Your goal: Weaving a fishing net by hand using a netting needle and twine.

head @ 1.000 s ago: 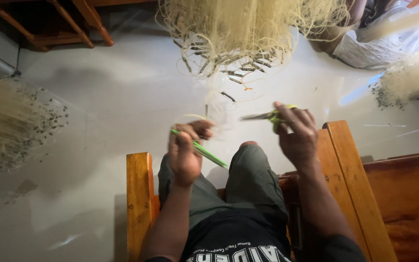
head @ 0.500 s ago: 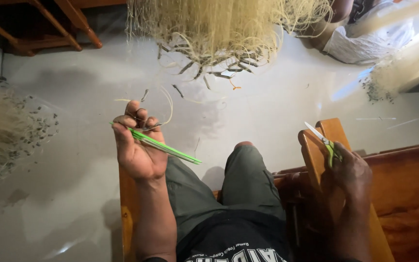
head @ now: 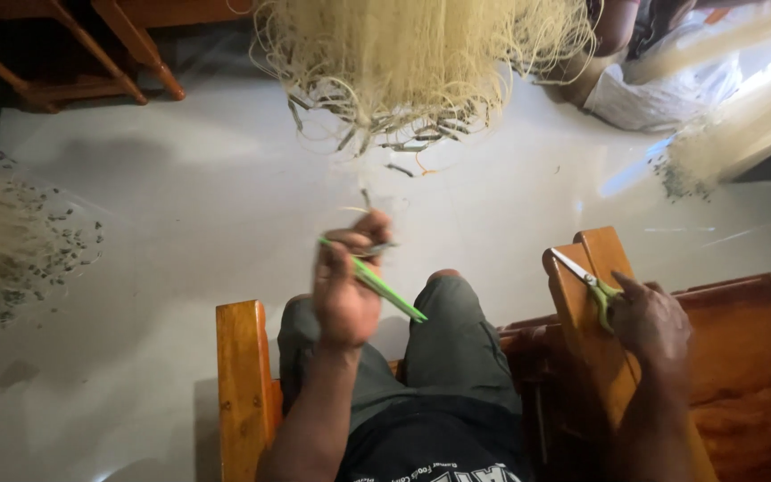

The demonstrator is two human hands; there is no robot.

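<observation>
Change in the left hand: the left hand is seen closer to the knees than half a second ago, when it was held out farther to the left over the floor; the green stick is carried with it.
Change in the right hand: the right hand is found almost where it was half a second ago, on the wooden armrest; a second ago it was raised in front of the body with the scissors.
What this suggests: the cutting appears to be paused, and the work seems to be passed to the left hand and its fine strand.
Left hand state: it is closed around the green stick, which is gripped slantwise; a thin pale strand is pinched at the fingertips, though how it is held cannot be told.
Right hand state: it is closed on the green-handled scissors, whose blades are laid flat on the armrest, pointing away from the body.
Stick relative to the armrest: it is held well to the left of it, above the person's knees.
Fibre bundle: it is hung beyond the armrest, farther from the body and to its left, well apart from both hands.
Floor: cut bits are scattered under the bundle.
</observation>
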